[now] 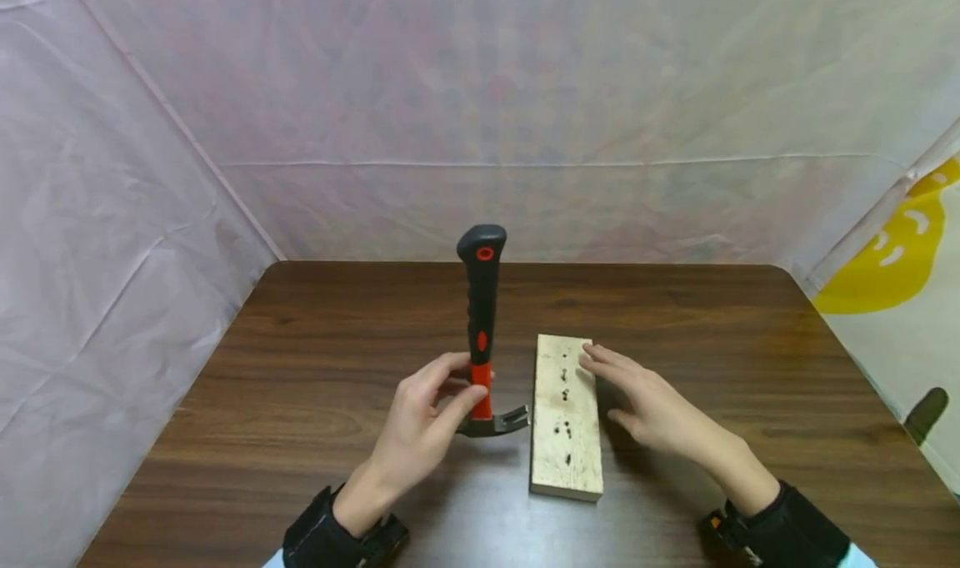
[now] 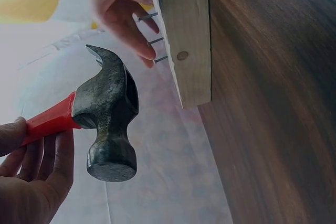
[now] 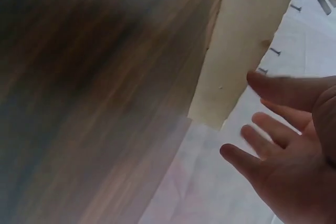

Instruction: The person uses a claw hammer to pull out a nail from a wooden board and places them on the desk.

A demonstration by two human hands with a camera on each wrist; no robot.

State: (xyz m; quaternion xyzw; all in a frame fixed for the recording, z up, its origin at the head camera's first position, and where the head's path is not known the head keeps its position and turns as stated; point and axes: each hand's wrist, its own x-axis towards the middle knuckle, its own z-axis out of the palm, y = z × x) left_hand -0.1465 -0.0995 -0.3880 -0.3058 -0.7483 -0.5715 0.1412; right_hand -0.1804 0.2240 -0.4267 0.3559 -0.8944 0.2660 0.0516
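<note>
My left hand [image 1: 423, 414] grips a claw hammer [image 1: 482, 301] by the red neck just behind its head. The black handle points up and away, and the forked claw reaches toward the wooden block [image 1: 551, 459]. In the left wrist view the steel hammer head [image 2: 107, 98] hangs clear of the block, striking face down. Several nails [image 2: 156, 41] stick partway out of the block's top face. My right hand [image 1: 656, 405] hovers at the block's far right corner, its fingers spread and holding nothing, fingertips overlapping the edge in the head view.
The block lies lengthwise on a dark brown wooden table [image 1: 300, 368]. White sheeting [image 1: 480, 92] hangs behind the table and along its left side. A yellow printed shape [image 1: 892, 259] shows on the pale surface at the right.
</note>
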